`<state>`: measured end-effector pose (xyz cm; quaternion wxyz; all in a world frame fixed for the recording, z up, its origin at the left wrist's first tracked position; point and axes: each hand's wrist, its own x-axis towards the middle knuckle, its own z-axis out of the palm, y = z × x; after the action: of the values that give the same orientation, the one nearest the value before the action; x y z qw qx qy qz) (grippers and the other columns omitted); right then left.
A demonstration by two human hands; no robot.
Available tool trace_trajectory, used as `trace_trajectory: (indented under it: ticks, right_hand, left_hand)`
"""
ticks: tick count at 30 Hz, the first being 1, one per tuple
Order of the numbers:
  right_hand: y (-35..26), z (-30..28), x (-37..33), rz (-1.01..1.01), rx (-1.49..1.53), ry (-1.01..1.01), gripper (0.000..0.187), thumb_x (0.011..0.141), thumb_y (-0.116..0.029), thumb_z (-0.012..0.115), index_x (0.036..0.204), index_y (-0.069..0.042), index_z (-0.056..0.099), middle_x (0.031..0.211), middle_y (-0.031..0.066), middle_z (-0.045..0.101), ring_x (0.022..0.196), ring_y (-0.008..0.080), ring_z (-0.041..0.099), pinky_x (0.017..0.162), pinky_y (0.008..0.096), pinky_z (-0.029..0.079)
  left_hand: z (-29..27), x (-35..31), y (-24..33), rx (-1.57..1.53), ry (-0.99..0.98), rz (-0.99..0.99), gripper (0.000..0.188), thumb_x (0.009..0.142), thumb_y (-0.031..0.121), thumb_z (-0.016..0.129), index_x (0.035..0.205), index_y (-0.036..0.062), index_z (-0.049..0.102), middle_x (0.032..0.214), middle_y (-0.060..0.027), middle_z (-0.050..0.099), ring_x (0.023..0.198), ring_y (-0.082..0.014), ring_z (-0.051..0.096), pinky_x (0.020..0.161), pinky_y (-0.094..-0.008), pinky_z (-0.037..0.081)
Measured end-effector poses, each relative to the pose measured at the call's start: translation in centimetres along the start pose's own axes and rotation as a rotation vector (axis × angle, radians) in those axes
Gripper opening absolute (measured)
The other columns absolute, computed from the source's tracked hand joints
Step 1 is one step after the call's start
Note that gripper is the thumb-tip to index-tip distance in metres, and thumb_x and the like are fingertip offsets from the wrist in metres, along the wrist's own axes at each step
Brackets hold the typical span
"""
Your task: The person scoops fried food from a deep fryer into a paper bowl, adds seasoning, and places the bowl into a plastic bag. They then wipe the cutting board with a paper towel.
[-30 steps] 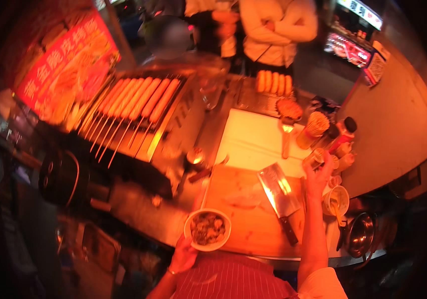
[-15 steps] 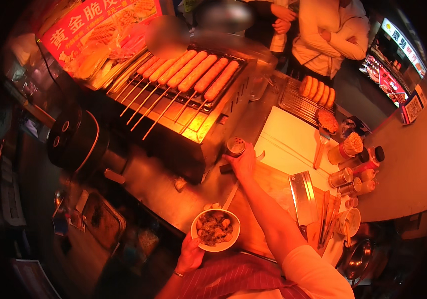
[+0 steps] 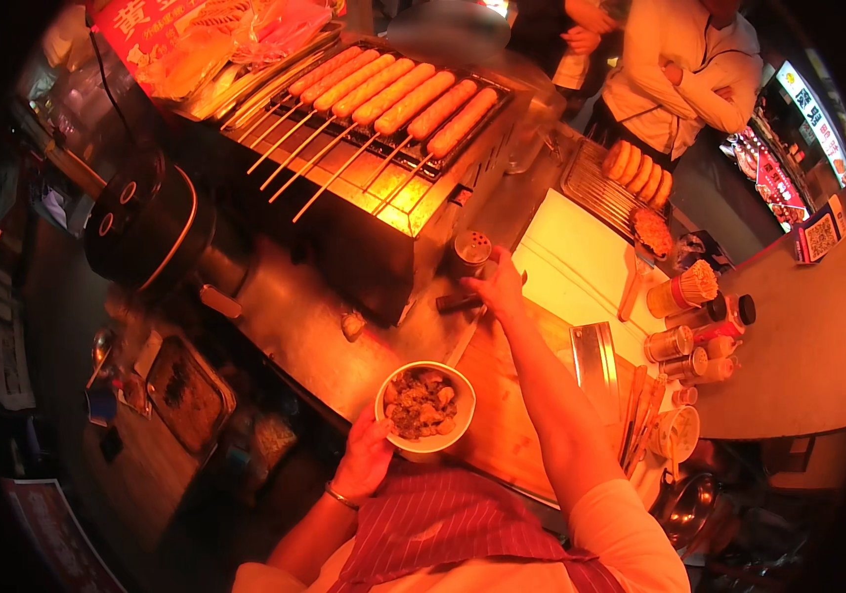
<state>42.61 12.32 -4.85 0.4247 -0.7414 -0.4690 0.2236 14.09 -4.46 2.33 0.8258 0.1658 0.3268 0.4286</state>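
My left hand (image 3: 364,460) grips a white bowl (image 3: 465,423) by its near left rim. Chopped, browned food pieces (image 3: 421,403) lie inside it. My right hand (image 3: 498,284) is stretched forward beside a clear shaker with a holed lid (image 3: 473,246), near the grill's right front corner. Thumb and fingers are apart on the shaker's near side; whether they still touch it is hard to see. A dark handle (image 3: 456,303) lies just below this hand. Under my right forearm is a wooden cutting board (image 3: 502,395), with a cleaver (image 3: 595,362) to its right.
Several skewered sausages (image 3: 398,99) lie on the lit grill (image 3: 383,203). More sausages (image 3: 637,174) rest on a wire rack (image 3: 591,188). A white board (image 3: 571,252), toothpick jar (image 3: 685,290) and seasoning jars (image 3: 668,344) stand at right. A black appliance (image 3: 146,222) is left. People stand opposite.
My right thumb has drawn back from the shaker, and the grasp looks looser. The bowl remains in my left hand. The whole view has shifted slightly, with the grill higher in it.
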Motion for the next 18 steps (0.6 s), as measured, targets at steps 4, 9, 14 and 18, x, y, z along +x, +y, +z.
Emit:
trace_trajectory:
  ticks: [4,9,14,18]
  right_hand:
    - [-1.4,1.9,-0.5,0.072,-0.063,0.024,0.071,0.059,-0.019,0.085,0.119,0.0,0.052,0.115,0.0172,0.06,0.107,0.0306,0.058,0.091,0.0377,0.045]
    - [-0.2,4.5,0.4,0.056,0.044,0.192,0.059,0.06,-0.02,0.084,0.109,-0.004,0.057,0.1,0.0106,0.066,0.094,0.0255,0.062,0.085,0.0367,0.047]
    - [-1.8,1.8,1.0,0.046,0.446,0.194,0.05,0.066,-0.011,0.08,0.109,-0.002,0.055,0.089,0.0088,0.065,0.082,0.0182,0.062,0.076,0.0315,0.05]
    - [-4.2,-4.4,0.2,-0.082,0.714,0.083,0.045,0.073,-0.004,0.077,0.111,-0.004,0.054,0.086,0.004,0.063,0.079,0.012,0.059,0.073,0.0258,0.049]
  left_hand:
    - [1.1,-0.6,1.0,0.009,0.017,0.013,0.058,0.087,0.015,0.06,0.137,-0.0017,0.036,0.134,-0.0112,0.048,0.125,-0.0219,0.045,0.106,-0.0358,0.034]
    - [0.3,-1.1,1.1,0.0,0.014,0.054,0.06,0.086,0.015,0.059,0.138,-0.0024,0.034,0.136,-0.0121,0.045,0.127,-0.0223,0.043,0.107,-0.036,0.033]
    - [-0.8,-1.1,0.7,-0.031,0.031,0.082,0.059,0.086,0.014,0.057,0.138,-0.003,0.034,0.135,-0.012,0.047,0.125,-0.0218,0.045,0.106,-0.0349,0.035]
    - [-0.9,-0.3,0.4,0.006,0.01,0.055,0.053,0.088,0.015,0.055,0.135,-0.0025,0.037,0.131,-0.011,0.05,0.121,-0.0203,0.048,0.103,-0.0342,0.038]
